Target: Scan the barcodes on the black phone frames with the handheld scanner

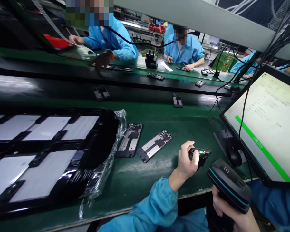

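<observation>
My left hand [186, 161] grips a phone frame [201, 155], tilted above the green bench, its inner side lit. My right hand [228, 211] holds a black handheld scanner [228, 183] with a blue stripe, low at the bench's front edge and pointed toward the held frame. Two more phone frames [130, 139] [154, 145] lie flat on the green mat to the left of my left hand.
A black tray [96, 151] of white-faced parts in clear plastic fills the left. A monitor [268, 129] with a green PASS bar stands at right, a mouse [234, 155] before it. Phone frames [177, 100] ride the dark conveyor. Co-workers in blue sit across it.
</observation>
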